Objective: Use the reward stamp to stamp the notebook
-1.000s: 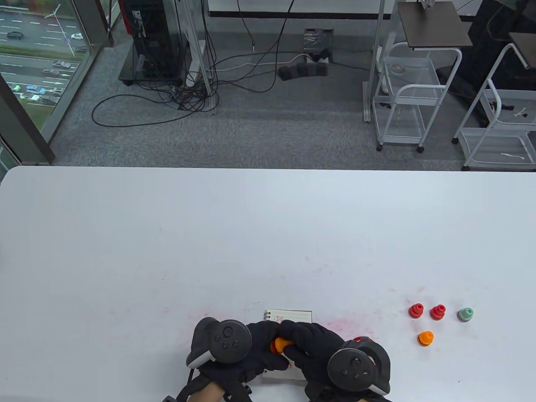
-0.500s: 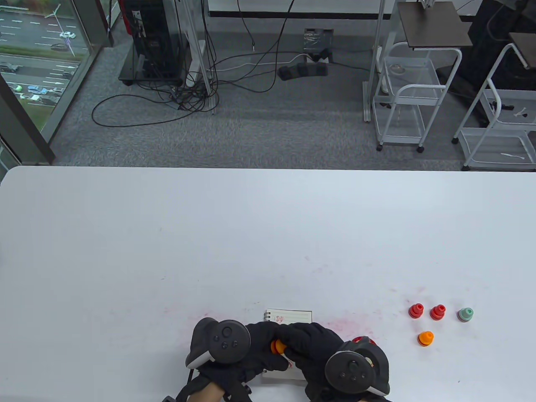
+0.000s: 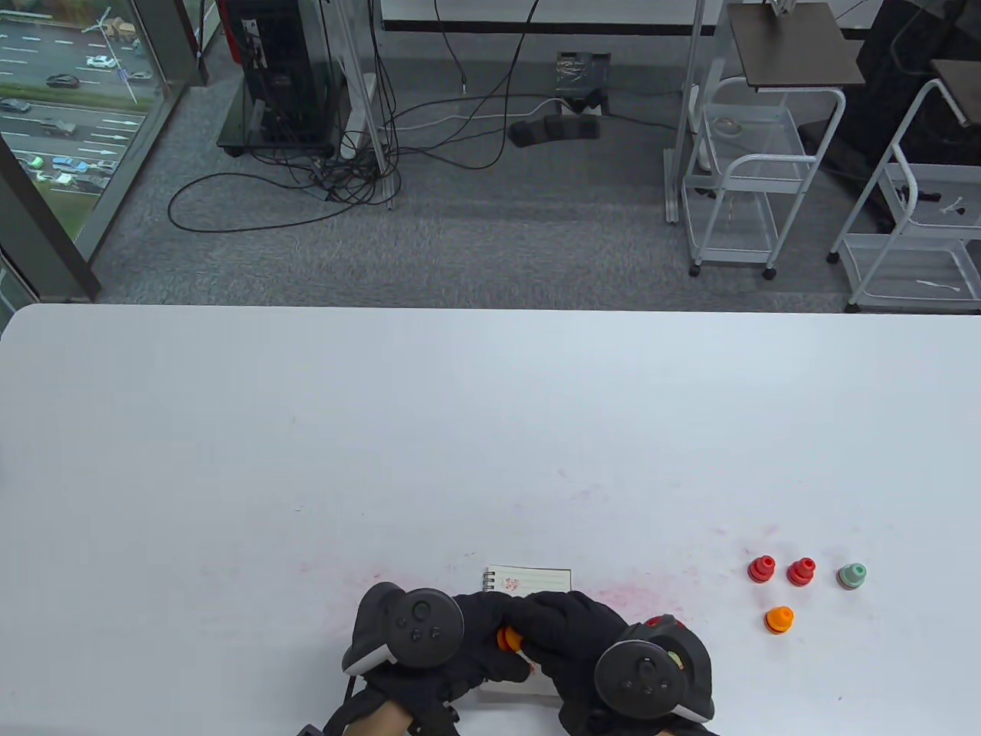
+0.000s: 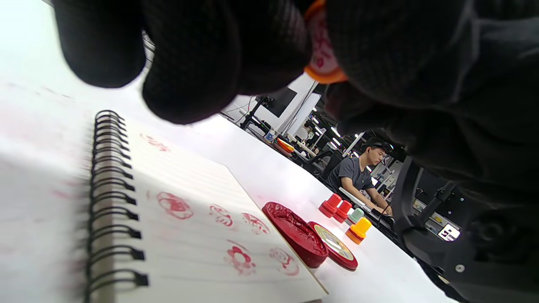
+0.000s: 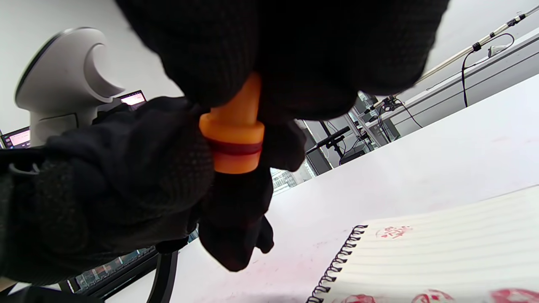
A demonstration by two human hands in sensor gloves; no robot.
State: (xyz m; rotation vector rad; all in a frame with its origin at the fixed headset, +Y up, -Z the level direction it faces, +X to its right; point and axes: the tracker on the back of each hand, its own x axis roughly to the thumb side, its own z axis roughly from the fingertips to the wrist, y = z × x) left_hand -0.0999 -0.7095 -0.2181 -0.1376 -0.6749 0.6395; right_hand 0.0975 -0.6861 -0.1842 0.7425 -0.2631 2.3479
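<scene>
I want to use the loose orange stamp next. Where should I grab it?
Pinch the narrow top knob of the loose orange stamp from straight above. It stands upright on its wider base, apart from the red stamps, so fingers have room on every side.

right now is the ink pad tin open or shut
Open. In the left wrist view the red ink pad lies exposed right of the notebook, and its lid lies flat beside it on the table.

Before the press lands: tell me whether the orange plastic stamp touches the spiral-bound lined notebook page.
Apart. The right wrist view shows the orange plastic stamp, gripped by the right hand, clear above the spiral-bound lined notebook.
</scene>
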